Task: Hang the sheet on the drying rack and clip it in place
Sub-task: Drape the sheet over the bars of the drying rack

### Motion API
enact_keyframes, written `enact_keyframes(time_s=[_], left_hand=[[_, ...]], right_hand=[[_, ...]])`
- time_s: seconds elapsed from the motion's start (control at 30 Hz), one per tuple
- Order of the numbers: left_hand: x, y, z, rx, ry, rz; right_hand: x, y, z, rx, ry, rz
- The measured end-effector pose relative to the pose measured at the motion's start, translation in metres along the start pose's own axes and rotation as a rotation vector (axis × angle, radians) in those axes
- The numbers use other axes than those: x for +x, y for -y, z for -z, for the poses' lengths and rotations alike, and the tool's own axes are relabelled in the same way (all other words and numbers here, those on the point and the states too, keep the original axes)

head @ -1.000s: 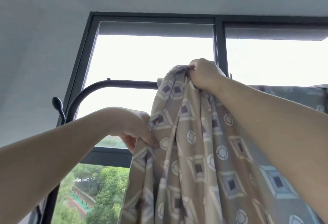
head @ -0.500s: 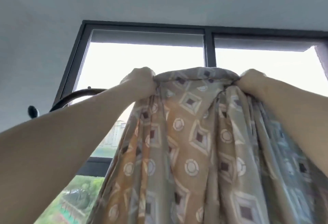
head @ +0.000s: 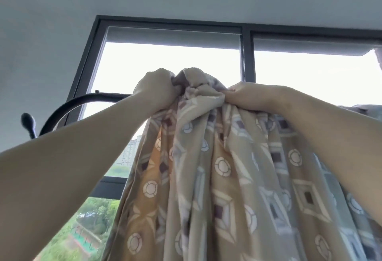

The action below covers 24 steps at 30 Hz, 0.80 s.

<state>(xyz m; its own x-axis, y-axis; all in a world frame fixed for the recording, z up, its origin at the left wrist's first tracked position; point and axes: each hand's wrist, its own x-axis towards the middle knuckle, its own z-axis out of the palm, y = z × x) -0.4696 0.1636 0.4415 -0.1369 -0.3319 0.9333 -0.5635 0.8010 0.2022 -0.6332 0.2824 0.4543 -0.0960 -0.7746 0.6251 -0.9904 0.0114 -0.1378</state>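
A tan sheet (head: 223, 178) printed with diamonds and circles hangs in folds over the black bar of the drying rack (head: 82, 100). Its top is bunched into a hump between my hands. My left hand (head: 157, 89) grips the bunched cloth on the left, fist closed. My right hand (head: 250, 95) grips the gathered fabric on the right. The bar under the cloth is hidden. More of the sheet lies over the bar at the far right (head: 359, 109). No clip is in view.
The rack's curved end and a black knob hook (head: 28, 120) stand at the left. Behind is a dark-framed window (head: 247, 54) with trees and buildings outside. The pale ceiling is overhead.
My left hand rose from the sheet's lower edge to its top. Both hands then drew together, bunching the cloth between them into a hump.
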Motion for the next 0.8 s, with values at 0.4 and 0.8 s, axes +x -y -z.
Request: enact_keyframes(time_s=[0.4,0.8], left_hand=[[-0.113,0.062,-0.055,0.027,0.224,0.025],[-0.119,0.084,-0.052,-0.567,0.702,0.659]], right_hand=[[0.024,0.002,-0.019,-0.094,-0.168,-0.049],[0.021,-0.005,-0.016,-0.172,-0.215,-0.118]])
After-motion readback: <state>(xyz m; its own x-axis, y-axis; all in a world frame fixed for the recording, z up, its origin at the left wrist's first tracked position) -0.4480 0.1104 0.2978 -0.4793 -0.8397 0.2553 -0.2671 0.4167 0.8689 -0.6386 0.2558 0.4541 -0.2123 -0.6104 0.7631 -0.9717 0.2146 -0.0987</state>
